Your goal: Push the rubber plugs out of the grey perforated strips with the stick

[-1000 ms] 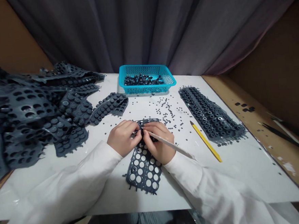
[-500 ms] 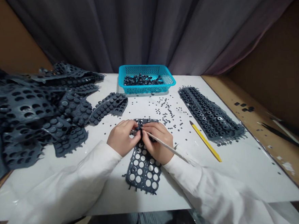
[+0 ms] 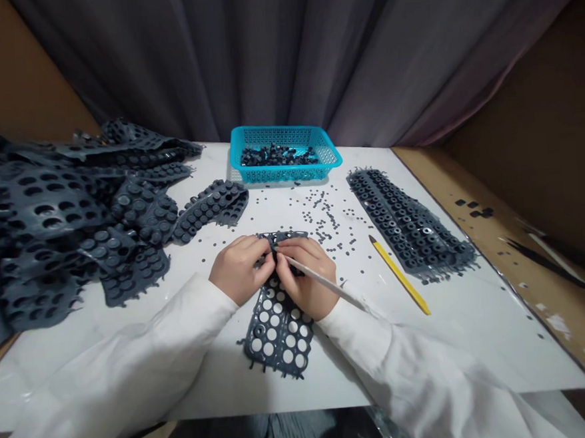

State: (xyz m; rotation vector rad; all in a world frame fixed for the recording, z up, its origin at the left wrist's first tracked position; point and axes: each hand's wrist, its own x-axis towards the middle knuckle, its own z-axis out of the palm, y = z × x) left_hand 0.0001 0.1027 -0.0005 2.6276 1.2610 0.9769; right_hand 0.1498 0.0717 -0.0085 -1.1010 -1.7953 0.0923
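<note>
Left hand (image 3: 241,270) pinches the top edge of the perforated rubber sheet (image 3: 260,332), which lies flat mid-desk (image 3: 224,384) near the front edge. Right hand (image 3: 307,278) grasps a pale stick (image 3: 327,283), tip at that pinch. Grip looks tight, sheet steady.

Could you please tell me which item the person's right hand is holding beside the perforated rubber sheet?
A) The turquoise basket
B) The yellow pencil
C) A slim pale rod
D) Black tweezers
C. The slim pale rod runs through the right hand, while the yellow pencil lies apart on the table.
</note>
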